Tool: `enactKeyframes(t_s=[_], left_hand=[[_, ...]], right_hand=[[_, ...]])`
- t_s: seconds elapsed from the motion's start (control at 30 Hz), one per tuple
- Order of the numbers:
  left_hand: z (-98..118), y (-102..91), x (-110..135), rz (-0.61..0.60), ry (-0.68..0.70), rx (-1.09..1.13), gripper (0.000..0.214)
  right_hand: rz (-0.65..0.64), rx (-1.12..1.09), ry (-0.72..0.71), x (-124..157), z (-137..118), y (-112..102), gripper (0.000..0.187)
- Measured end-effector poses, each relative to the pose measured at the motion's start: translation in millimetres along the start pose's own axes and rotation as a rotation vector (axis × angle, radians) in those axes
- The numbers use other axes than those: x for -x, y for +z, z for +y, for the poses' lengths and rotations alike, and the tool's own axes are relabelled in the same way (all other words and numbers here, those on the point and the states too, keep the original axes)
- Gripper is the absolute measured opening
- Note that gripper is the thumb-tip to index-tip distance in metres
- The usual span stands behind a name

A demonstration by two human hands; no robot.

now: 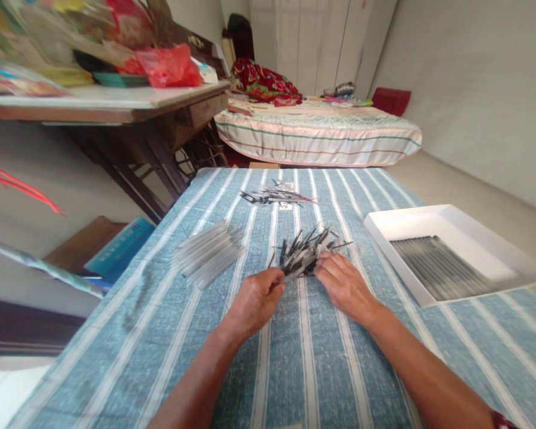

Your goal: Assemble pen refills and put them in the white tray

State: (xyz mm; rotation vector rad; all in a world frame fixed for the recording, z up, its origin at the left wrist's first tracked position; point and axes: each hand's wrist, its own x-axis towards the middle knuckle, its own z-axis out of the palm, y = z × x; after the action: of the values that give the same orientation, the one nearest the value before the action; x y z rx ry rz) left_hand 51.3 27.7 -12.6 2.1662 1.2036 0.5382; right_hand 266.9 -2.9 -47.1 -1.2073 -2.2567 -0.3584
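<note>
A loose heap of thin black, grey and clear pieces (301, 253) lies on the striped cloth in front of me. My left hand (262, 297) is at its near left edge, thumb and fingers pinched together; what they hold is too blurred to name. At the right edge, my right hand (342, 280) has its fingers curled against the pieces, with the tips partly hidden. A row of pale grey, slender sticks (212, 253) lies left of the heap. Farther back is a smaller pile of similar thin pieces (274, 195), mostly dark, with a reddish one.
On the right stands a white open box (411, 217) with a row of dark slender sticks (442, 268) inside. Blue striped cloth (161, 351) covers the table. A cluttered sewing-machine table (111, 107) is at the left, and a bed (317, 134) lies beyond.
</note>
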Motion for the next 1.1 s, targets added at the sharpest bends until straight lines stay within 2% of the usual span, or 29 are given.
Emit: enactKeyframes(t_s=[0.27,0.47,0.57,0.63,0.73,0.9,1.0,1.1], left_hand=[[2.9,-7.7,1.0,-0.194,-0.047,0.071,0.011],[6.3,-12.8,2.5,-0.343,-0.180,0.379,0.007],[7.2,-10.0,3.5,-0.375,-0.209,0.455,0.006],[8.4,-6.8,3.5,-0.353,-0.207,0.506,0.005],[11.6,-2.3,2.2,-0.241,-0.200,0.634,0.004],[15.5,-0.6,-0.4,-0.005,-0.183,0.913,0.016],[16.2,-1.0,-0.1,0.082,-0.117,1.062,0.015],[17.3,-0.9,0.9,0.112,-0.079,1.153,0.013]], right_hand=[[-0.032,-0.023,-0.053,-1.0,-3.3,-6.5,0.027],[-0.021,-0.041,-0.088,-2.5,-10.8,-9.3,0.026],[0.002,-0.029,-0.108,-4.9,-20.6,-9.7,0.022],[0.041,-0.022,-0.118,-7.3,-27.6,-11.6,0.020],[0.171,0.007,-0.061,-10.4,-31.2,-19.7,0.017],[0.345,0.020,0.157,-5.3,-6.2,-30.2,0.024],[0.337,0.004,0.207,3.3,12.7,-21.9,0.019],[0.223,0.012,0.207,7.6,19.2,-8.5,0.017]])
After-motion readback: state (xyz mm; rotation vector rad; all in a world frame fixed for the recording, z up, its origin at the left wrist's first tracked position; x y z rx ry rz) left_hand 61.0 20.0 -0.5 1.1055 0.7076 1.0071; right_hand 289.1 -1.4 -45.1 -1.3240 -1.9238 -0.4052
